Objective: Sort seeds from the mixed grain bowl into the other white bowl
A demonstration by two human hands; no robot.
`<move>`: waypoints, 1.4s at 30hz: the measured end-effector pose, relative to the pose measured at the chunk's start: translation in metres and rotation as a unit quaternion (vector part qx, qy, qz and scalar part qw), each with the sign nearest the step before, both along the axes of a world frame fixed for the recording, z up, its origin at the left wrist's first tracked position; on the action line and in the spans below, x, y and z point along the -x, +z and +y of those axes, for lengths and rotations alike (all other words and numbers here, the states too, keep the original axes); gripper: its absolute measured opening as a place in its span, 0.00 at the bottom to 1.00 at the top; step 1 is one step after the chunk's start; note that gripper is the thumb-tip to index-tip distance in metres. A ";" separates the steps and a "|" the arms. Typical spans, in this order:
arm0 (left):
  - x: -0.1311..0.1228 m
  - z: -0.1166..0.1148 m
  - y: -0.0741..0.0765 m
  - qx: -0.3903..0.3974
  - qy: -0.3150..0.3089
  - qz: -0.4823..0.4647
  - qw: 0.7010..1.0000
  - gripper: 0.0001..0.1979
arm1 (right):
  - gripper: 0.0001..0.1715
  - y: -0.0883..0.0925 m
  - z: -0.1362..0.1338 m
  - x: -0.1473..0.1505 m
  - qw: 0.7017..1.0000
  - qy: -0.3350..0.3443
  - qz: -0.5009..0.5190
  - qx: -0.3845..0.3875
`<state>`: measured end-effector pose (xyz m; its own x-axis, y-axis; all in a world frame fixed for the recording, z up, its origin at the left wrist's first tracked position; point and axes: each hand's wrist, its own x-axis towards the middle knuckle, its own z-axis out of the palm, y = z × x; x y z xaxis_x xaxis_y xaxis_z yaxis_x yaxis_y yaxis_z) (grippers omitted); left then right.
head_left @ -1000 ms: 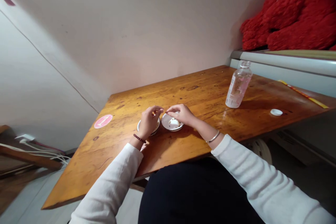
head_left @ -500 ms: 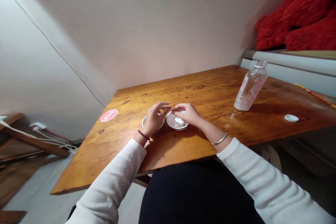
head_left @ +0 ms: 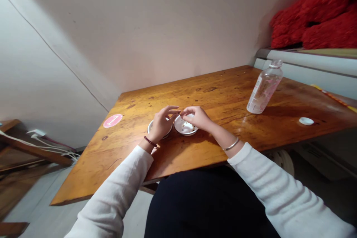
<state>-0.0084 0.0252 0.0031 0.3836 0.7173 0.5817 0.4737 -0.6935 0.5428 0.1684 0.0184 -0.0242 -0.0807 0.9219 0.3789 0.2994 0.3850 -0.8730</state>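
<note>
Two small white saucers sit side by side on the wooden table. My left hand (head_left: 161, 124) curves over the left saucer (head_left: 150, 128), hiding most of it. My right hand (head_left: 196, 117) is above the rim of the right saucer (head_left: 185, 129), which holds brownish crumbs and a white residue. The fingertips of both hands nearly meet between the saucers. Anything small between them is too hidden to make out. A dark beaded bracelet circles my left wrist, and a silver bangle circles my right.
On the orange-brown wooden table (head_left: 223, 95) stand a clear plastic bottle (head_left: 264, 88) and its white cap (head_left: 306, 121). A pink numbered sticker (head_left: 112, 120) marks the left side. Red plush (head_left: 312, 18) lies on a shelf behind, and cables (head_left: 50, 150) run below left.
The view has shifted slightly, so the table items sit further right than a second ago. Both hands stay over the saucers, with fingertips close together.
</note>
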 end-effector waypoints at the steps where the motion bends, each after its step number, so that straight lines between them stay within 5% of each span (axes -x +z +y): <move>1: 0.000 0.000 0.000 0.000 0.000 0.001 1.000 0.12 | 0.05 0.001 -0.001 0.000 1.000 -0.001 -0.001 0.003; 24: -0.001 0.000 0.001 -0.010 -0.026 0.029 0.999 0.15 | 0.07 0.004 -0.003 0.000 0.999 -0.003 0.018 0.027; 32: -0.002 -0.002 0.003 -0.021 -0.017 0.024 0.999 0.17 | 0.17 0.004 -0.003 0.000 0.999 0.011 0.013 0.036; 42: 0.001 0.001 0.007 -0.078 0.094 0.072 0.990 0.12 | 0.10 0.005 -0.002 -0.001 1.000 0.006 0.018 0.012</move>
<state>-0.0097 0.0261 0.0098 0.3390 0.6897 0.6399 0.6667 -0.6560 0.3538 0.1697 0.0160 -0.0189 -0.0797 0.9299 0.3591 0.2633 0.3671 -0.8921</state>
